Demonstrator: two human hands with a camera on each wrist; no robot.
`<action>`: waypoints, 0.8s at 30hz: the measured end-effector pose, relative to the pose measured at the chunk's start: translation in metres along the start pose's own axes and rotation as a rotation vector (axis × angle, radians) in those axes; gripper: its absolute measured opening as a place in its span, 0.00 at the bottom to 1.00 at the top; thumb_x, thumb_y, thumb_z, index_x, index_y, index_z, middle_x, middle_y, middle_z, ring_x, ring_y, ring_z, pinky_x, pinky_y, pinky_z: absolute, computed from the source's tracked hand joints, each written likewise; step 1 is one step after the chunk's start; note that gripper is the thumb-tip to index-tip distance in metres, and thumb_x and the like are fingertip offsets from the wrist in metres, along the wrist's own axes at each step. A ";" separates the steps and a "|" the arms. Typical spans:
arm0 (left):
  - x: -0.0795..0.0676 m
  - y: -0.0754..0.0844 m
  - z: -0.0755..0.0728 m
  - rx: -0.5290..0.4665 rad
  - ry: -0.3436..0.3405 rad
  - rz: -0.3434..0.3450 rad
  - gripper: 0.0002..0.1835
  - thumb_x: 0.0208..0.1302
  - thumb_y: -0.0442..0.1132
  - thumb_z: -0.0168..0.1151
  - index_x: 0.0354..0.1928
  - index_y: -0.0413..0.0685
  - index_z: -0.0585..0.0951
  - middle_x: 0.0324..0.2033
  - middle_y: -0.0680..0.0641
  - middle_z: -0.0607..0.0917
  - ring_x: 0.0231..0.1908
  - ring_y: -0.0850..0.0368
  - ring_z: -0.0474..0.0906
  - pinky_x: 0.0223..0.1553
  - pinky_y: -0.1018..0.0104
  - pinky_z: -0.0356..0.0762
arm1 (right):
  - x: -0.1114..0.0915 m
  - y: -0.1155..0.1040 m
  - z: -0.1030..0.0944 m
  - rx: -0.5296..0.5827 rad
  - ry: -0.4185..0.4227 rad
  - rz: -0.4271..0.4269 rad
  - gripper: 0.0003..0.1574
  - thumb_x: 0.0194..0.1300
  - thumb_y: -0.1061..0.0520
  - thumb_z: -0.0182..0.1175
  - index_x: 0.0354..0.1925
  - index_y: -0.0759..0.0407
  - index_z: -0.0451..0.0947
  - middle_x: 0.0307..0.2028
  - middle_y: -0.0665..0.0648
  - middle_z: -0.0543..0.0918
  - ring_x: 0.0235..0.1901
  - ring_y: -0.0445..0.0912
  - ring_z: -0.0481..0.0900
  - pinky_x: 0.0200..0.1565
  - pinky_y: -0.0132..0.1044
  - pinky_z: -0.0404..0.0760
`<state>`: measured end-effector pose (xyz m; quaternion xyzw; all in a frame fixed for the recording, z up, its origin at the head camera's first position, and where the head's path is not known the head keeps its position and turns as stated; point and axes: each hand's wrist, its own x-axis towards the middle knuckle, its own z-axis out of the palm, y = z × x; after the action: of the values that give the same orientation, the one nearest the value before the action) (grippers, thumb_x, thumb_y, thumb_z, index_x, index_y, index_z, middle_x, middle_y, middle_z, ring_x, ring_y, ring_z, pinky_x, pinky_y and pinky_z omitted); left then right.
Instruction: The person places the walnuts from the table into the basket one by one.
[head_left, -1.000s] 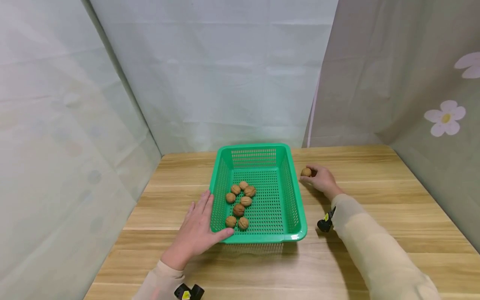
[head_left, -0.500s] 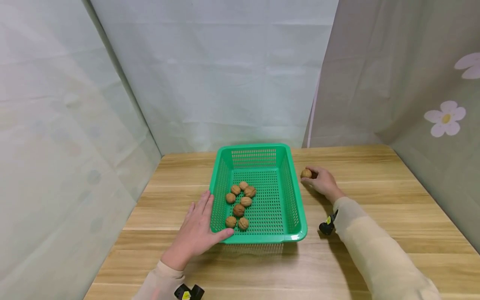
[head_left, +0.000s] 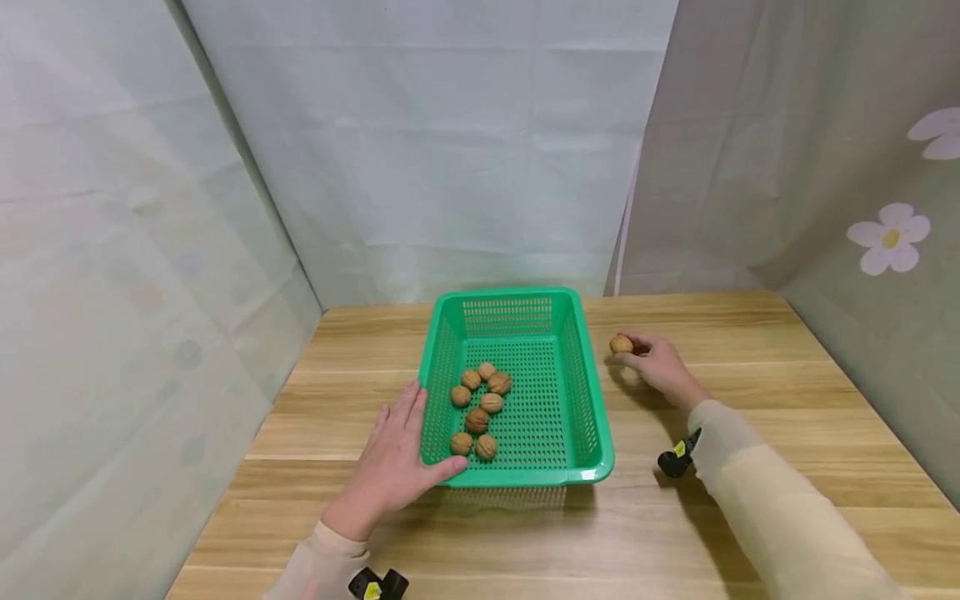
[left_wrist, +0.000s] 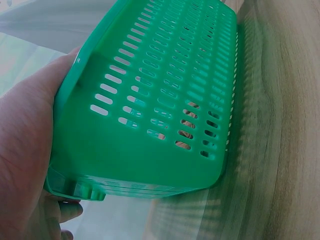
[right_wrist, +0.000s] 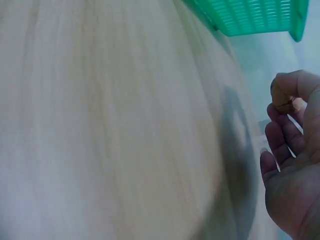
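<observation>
A green plastic basket stands on the wooden table, with several brown walnuts on the left part of its floor. My left hand rests on the basket's near left corner, thumb along the front rim and straight fingers against the left side. The left wrist view shows that palm beside the slotted wall. To the right of the basket, my right hand pinches a single walnut between thumb and fingers. In the right wrist view this walnut is partly hidden by the fingers.
The wooden table extends on both sides of the basket. Pale cloth sheets hang behind and to the left, and a flower-printed cloth hangs at the right. A small black device sits at each wrist.
My right hand has shifted slightly to the right, away from the basket, with the walnut in its fingers. The left hand, the basket and the walnuts inside stay in place.
</observation>
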<state>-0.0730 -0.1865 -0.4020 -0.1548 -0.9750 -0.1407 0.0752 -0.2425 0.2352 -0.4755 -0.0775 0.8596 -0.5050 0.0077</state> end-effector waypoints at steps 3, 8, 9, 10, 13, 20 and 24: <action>0.000 0.000 0.000 -0.001 0.006 0.003 0.63 0.51 0.78 0.53 0.73 0.34 0.53 0.73 0.38 0.51 0.73 0.44 0.46 0.68 0.39 0.46 | -0.005 -0.007 -0.007 -0.021 0.001 -0.020 0.32 0.65 0.51 0.63 0.64 0.62 0.70 0.51 0.63 0.78 0.48 0.53 0.73 0.47 0.41 0.74; 0.000 0.000 0.000 -0.003 0.003 0.000 0.63 0.51 0.78 0.53 0.73 0.34 0.53 0.73 0.38 0.50 0.73 0.44 0.45 0.68 0.39 0.45 | -0.013 -0.025 -0.017 -0.017 -0.004 -0.060 0.32 0.64 0.51 0.64 0.62 0.63 0.72 0.49 0.62 0.79 0.45 0.53 0.75 0.41 0.34 0.78; 0.000 0.000 0.001 -0.002 0.005 0.000 0.62 0.51 0.78 0.53 0.73 0.34 0.53 0.73 0.38 0.51 0.73 0.44 0.45 0.68 0.39 0.46 | -0.014 -0.029 -0.019 -0.013 -0.010 -0.068 0.32 0.64 0.50 0.65 0.62 0.63 0.72 0.48 0.62 0.79 0.45 0.54 0.76 0.40 0.34 0.78; 0.000 0.000 0.000 -0.002 0.007 0.000 0.62 0.51 0.78 0.54 0.73 0.34 0.53 0.73 0.38 0.51 0.72 0.44 0.46 0.68 0.39 0.46 | -0.015 -0.033 -0.020 -0.008 -0.015 -0.077 0.32 0.63 0.50 0.65 0.61 0.63 0.72 0.48 0.63 0.78 0.44 0.54 0.76 0.40 0.33 0.79; 0.000 0.000 0.000 -0.007 0.015 0.002 0.62 0.51 0.76 0.56 0.73 0.33 0.53 0.73 0.38 0.51 0.72 0.43 0.46 0.67 0.39 0.46 | -0.019 -0.045 -0.024 -0.012 -0.029 -0.103 0.33 0.62 0.47 0.66 0.61 0.61 0.73 0.46 0.61 0.78 0.43 0.53 0.76 0.40 0.34 0.79; 0.000 0.001 -0.001 -0.013 0.006 0.003 0.60 0.52 0.71 0.61 0.73 0.33 0.53 0.73 0.38 0.51 0.72 0.43 0.46 0.67 0.38 0.46 | -0.029 -0.075 -0.026 -0.051 -0.051 -0.178 0.31 0.60 0.45 0.67 0.58 0.55 0.77 0.45 0.57 0.79 0.43 0.50 0.74 0.42 0.42 0.76; 0.000 0.001 -0.002 -0.011 0.006 0.005 0.60 0.52 0.71 0.62 0.73 0.33 0.53 0.73 0.38 0.51 0.72 0.44 0.46 0.67 0.38 0.46 | -0.033 -0.093 -0.024 -0.080 -0.078 -0.241 0.29 0.60 0.47 0.68 0.57 0.56 0.78 0.44 0.55 0.80 0.45 0.48 0.73 0.45 0.46 0.74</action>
<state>-0.0725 -0.1865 -0.4001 -0.1571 -0.9736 -0.1463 0.0776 -0.2006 0.2157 -0.3850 -0.2001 0.8626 -0.4641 -0.0229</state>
